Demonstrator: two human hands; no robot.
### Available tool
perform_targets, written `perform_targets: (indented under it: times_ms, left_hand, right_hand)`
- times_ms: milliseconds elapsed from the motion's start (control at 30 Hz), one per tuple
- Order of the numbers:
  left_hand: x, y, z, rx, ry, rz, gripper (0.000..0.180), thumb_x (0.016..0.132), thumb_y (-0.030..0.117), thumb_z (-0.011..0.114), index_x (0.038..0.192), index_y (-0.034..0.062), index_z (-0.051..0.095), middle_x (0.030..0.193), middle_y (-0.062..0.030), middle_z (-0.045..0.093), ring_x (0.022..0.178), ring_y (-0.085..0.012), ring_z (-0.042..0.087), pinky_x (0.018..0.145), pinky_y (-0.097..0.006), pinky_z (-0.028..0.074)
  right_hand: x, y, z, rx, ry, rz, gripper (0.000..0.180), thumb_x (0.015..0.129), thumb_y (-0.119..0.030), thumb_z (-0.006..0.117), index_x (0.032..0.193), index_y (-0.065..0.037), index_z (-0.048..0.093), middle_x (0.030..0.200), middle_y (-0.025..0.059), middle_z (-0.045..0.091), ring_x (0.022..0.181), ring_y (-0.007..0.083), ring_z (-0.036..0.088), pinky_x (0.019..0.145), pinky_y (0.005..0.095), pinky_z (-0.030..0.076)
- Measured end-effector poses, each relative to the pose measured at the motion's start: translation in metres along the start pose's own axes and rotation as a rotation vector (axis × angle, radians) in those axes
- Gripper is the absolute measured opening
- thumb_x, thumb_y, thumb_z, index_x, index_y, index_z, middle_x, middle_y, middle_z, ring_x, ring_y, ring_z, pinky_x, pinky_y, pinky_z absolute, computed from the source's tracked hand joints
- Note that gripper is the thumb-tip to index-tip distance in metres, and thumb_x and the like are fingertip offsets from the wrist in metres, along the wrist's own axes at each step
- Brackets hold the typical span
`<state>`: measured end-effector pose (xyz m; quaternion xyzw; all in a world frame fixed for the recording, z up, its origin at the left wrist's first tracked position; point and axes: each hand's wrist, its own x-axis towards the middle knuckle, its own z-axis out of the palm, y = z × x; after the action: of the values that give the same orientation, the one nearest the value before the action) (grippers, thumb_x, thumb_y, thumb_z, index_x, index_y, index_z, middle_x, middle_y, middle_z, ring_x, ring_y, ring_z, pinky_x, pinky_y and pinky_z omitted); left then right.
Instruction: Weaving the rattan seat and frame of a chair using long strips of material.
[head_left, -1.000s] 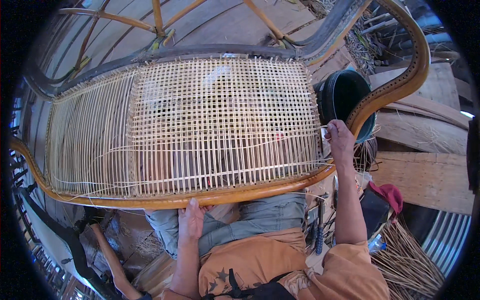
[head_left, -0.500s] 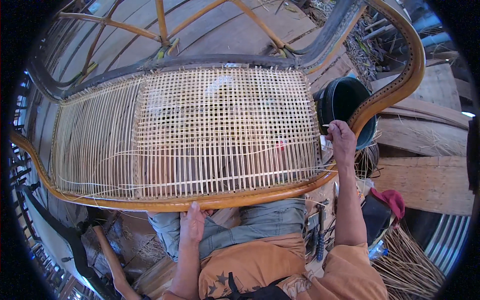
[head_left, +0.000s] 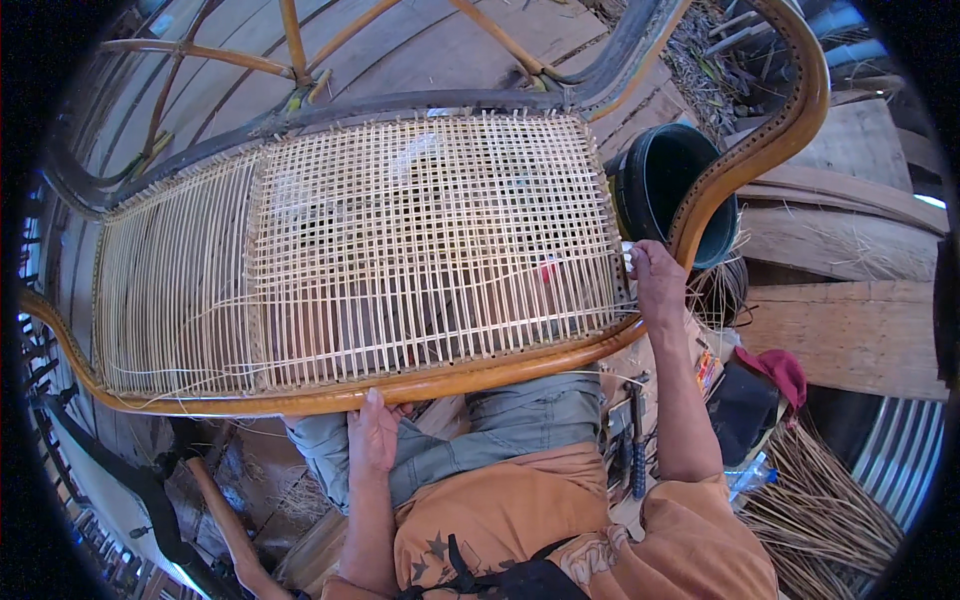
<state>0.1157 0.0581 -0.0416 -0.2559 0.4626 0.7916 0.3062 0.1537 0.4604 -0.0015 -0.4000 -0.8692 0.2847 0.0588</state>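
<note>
A half-woven cane panel (head_left: 430, 240) fills a curved rattan furniture frame (head_left: 440, 383) lying across my lap. Its middle section is a tight grid, while the left section has mostly strands running one way. My left hand (head_left: 374, 438) is closed round the near rail, thumb on top and fingers underneath. At the panel's right edge, my right hand (head_left: 658, 285) is closed in a pinch, its fingertips beside the row of holes. The small pale peg in that pinch is mostly hidden by the fingers. Loose cane strands trail over the panel's near part.
A dark green bucket (head_left: 690, 190) stands just beyond the frame's right arm. To the right lie planks (head_left: 840, 330), a dark red cap (head_left: 778, 375) and a bundle of thin canes (head_left: 825, 500). A blue-handled tool (head_left: 638, 460) lies beside my leg.
My right hand has moved left to the panel's edge, and the pale peg has gone from plain sight. The frame appears shifted slightly up and left. The left hand keeps its hold.
</note>
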Motion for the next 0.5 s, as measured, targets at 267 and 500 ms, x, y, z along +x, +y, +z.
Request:
perform_targets:
  times_ms: [267, 500]
  left_hand:
    - [0.0, -0.002, -0.002, 0.033, -0.004, 0.002, 0.044, 0.087, 0.033, 0.059, 0.123, 0.012, 0.044, 0.117, -0.0047, 0.054, 0.102, -0.019, 0.054, 0.077, -0.037, 0.047]
    - [0.002, -0.001, 0.002, 0.029, 0.001, 0.021, 0.046, 0.086, 0.034, 0.06, 0.121, 0.01, 0.045, 0.115, -0.0063, 0.055, 0.101, -0.0204, 0.054, 0.077, -0.037, 0.047]
  right_hand:
    - [0.003, 0.005, 0.009, -0.232, 0.071, -0.224, 0.014, 0.09, -0.016, 0.054, 0.094, -0.003, 0.06, 0.077, 0.0126, 0.061, 0.071, 0.0266, 0.061, 0.065, 0.0317, 0.047]
    - [0.008, 0.015, 0.013, -0.335, 0.0, -0.324, 0.011, 0.089, -0.013, 0.053, 0.091, -0.004, 0.059, 0.085, 0.0138, 0.06, 0.079, 0.0308, 0.06, 0.068, 0.0355, 0.048]
